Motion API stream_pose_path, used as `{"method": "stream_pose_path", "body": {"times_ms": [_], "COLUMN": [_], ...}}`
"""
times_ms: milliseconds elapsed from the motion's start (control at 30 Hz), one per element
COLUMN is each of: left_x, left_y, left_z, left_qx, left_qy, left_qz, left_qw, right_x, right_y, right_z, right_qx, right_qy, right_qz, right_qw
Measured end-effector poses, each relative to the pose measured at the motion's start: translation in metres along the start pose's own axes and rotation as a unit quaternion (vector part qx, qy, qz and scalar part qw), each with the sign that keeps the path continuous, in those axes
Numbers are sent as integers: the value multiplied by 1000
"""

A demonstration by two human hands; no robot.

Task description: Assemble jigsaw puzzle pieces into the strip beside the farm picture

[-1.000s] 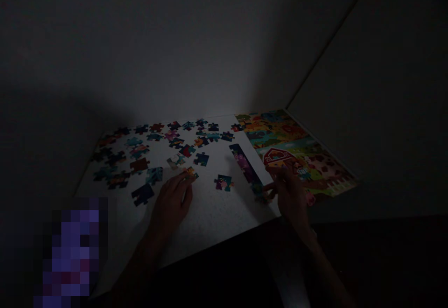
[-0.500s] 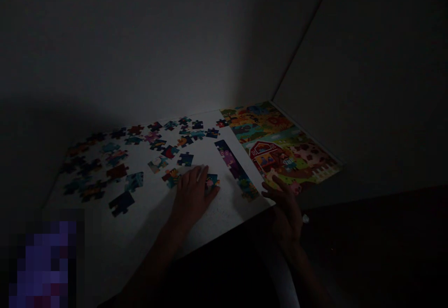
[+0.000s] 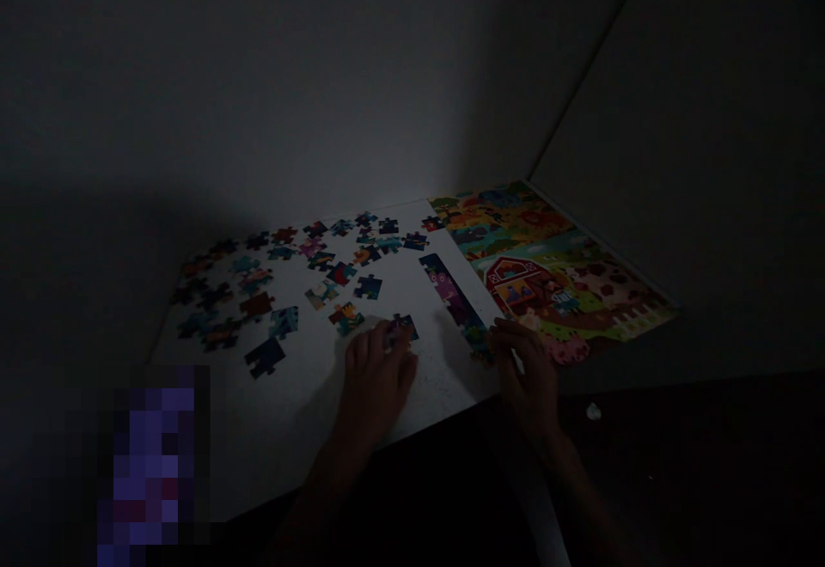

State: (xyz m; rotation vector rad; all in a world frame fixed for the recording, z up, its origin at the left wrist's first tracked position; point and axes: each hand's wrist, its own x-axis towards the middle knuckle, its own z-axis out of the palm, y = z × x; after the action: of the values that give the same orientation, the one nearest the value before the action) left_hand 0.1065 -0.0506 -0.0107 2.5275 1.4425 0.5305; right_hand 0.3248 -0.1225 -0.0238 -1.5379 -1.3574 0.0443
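My left hand lies low over the white tabletop, fingers reaching forward and thumb apart. Its fingertips touch a dark blue jigsaw piece and partly cover it. To the right is a joined strip of jigsaw pieces, dark blue with a purple figure, green toward its near end. Beside that near end is my right hand, its fingers bent and a gap showing between thumb and fingers. I see nothing held in it. An orange-and-teal jigsaw piece sits just beyond my left hand.
Many loose jigsaw pieces are spread over the left and back of the white table. A colourful farm and animal picture covers the right end. Walls stand behind and to the right. A small pale object lies below, right.
The view has shifted, so the table appears farther right. The piece under my left hand now looks turned, with its dark blue side showing more. My right hand is closer to the strip's near end.
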Motion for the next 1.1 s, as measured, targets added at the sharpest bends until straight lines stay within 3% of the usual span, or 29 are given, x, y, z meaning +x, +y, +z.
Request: {"method": "stream_pose_path", "body": {"times_ms": [167, 333, 400, 600, 700, 900, 1100], "left_x": [-6, -9, -8, -6, -7, -22, -46], "left_y": [0, 0, 1, -9, -14, -24, -59], "left_z": [-2, 3, 5, 0, -1, -1, -6], "left_qx": [-51, -22, -7, -26, -28, -21, 10], "left_qy": [-40, 18, 19, -56, -68, -49, 9], "left_qz": [64, -39, -51, 39, 55, 86, 91], "left_qw": [996, 999, 999, 997, 996, 995, 996], "right_x": [4, -3, -4, 3, 6, 7, 2], "right_y": [7, 19, 20, 14, 14, 17, 20], "right_z": [2, -3, -3, 3, 6, 6, 9], "right_qx": [63, 58, 76, 32, 32, 50, 73], "right_qy": [16, 44, 40, 12, 0, -6, 22], "right_qz": [36, 55, 49, -14, -15, 15, 56], "right_qw": [997, 996, 995, 999, 999, 999, 995]}}
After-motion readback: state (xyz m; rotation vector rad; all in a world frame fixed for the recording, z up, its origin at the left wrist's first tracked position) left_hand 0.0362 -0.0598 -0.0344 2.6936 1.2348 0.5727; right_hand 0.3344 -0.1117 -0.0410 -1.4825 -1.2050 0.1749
